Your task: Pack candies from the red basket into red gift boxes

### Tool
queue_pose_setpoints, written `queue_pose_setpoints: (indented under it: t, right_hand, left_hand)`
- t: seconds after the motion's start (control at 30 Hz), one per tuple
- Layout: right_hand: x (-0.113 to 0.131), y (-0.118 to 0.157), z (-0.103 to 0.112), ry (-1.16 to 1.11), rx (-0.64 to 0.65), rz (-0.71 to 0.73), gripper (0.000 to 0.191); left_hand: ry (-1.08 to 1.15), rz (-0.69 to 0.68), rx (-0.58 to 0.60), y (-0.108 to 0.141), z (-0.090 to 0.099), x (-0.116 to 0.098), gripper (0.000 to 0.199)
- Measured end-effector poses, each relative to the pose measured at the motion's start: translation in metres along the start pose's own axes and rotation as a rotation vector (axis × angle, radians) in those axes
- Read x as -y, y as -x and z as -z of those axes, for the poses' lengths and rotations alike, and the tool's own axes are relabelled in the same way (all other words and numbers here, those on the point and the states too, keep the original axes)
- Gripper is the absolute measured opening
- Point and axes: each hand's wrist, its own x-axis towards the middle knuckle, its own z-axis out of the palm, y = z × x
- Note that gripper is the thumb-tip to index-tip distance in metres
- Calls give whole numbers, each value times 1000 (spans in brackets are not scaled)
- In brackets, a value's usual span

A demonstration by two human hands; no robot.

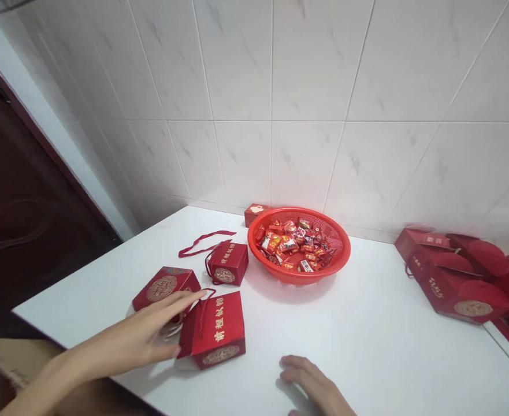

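On the near left of the white table point(367, 341): the front red box point(232, 315), gold lettering facing up, with 2 more red boxes behind it.
Left hand point(150, 334): thumb and fingers spread wide at the front box's left end, seemingly touching; I cannot tell whether it grips.
Right hand point(317, 386): fingers loosely curved and apart, holding nothing, low near the table's front.
Cord point(211, 289): close to the left fingertips; a finger hooking it could drag or tip the front box.
Left box point(163, 286): just behind that hand, so a careless knuckle might push it toward the table edge.
Thin walls: squeezing at 1 end could probably crease the card.
Basket point(345, 248): red, holding wrapped sweets point(289, 245), just beside the back box point(232, 260); a hard bump might spill some.
Far right: a cluster of red boxes point(442, 289) with rounded flaps.
Room: pale marbled wall tiles point(306, 162) behind, a dark door point(33, 190) at left.
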Motion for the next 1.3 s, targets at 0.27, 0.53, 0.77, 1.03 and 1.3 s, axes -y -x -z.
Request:
queue_pose_setpoints:
  t: [0.27,0.53,0.77,1.03,1.3]
  right_hand:
    - [34,-41,27,19,-141,132,55]
    - [57,-89,27,244,-224,44,72]
    - [58,-97,36,233,-225,-35,75]
    - [66,-93,48,97,-179,-85,89]
    - [63,-87,41,389,-150,-76,113]
  left_hand:
    - [-122,-146,156,-50,2,-33,64]
    - [-241,-162,245,-78,-23,-68,114]
    - [-5,-232,170,-86,-22,-61,100]
    - [202,-50,44,-102,-34,-64,71]
    - [392,37,186,-124,-50,-59,68]
